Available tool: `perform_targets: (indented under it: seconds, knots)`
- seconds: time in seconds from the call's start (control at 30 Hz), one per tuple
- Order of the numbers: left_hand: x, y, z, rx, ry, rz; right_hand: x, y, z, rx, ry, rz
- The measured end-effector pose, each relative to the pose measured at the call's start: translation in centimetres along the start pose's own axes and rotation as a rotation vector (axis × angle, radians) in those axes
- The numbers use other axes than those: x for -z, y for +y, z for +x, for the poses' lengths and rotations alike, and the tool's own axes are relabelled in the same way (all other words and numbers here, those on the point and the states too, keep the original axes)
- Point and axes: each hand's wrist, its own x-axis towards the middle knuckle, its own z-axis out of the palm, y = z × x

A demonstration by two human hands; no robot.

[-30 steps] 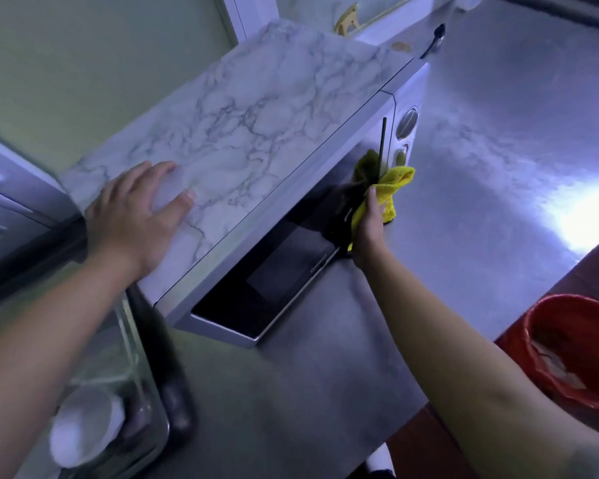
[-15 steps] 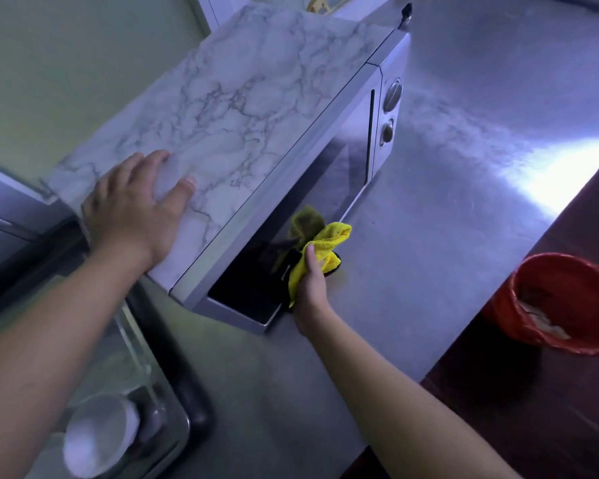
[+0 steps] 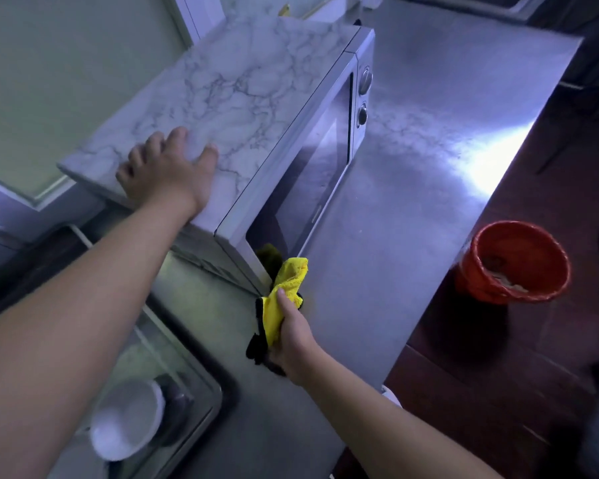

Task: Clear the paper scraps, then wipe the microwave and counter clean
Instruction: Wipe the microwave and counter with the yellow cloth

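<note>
Looking into the one red bucket [image 3: 514, 262] on the floor, there's pale scraps in the bottom, can't tell what exactly. One white bowl [image 3: 127, 421] sits in the sink [image 3: 201, 371]. Left hand [image 3: 168, 171] lies flat, fingers spread, on the microwave [image 3: 256, 95] top. Right hand [image 3: 293, 335] has its grip wrapped around the yellow cloth [image 3: 284, 295], at the door's lower corner over the tabletop [image 3: 412, 174].
</note>
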Motion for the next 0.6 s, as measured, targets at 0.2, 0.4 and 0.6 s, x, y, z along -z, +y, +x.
perform_targets:
  seconds: [0.2,0.4,0.6]
  knots:
    - [0.1,-0.1,-0.2,-0.016,-0.001,-0.019,5.3,-2.3,-6.0,-0.051,-0.032,-0.279]
    - [0.1,-0.2,-0.4,-0.015,-0.003,-0.033,8.6,-7.3,-8.0,0.115,0.019,-0.196]
    - [0.1,-0.1,-0.3,0.011,0.014,-0.061,8.2,-17.9,-5.7,0.357,0.078,-0.198]
